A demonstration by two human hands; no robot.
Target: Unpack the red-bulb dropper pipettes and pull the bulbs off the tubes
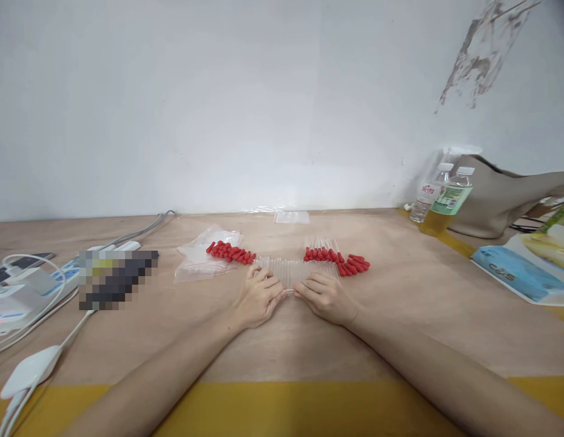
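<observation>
Side by side in the middle of the table lies a row of thin clear tubes (285, 270), like dropper pipettes. My left hand (260, 297) rests at the row's near left, fingers curled and thumb pressed in. Across from it my right hand (326, 297) is closed in the same way. Between the two sets of fingertips runs a short clear tube (289, 291), lying crosswise. Red rubber bulbs (230, 252) are heaped left of the row. More red bulbs (353, 265) lie at its right, and several droppers with red bulbs (321, 254) sit behind my right hand.
Clear plastic bags (195, 258) lie under and beside the left bulbs; a small bag (292, 216) is by the wall. Power strips (66, 276) and cables are at left. Two bottles (449, 200), a grey-brown bag (486, 194) and a blue tissue pack (521, 273) stand right.
</observation>
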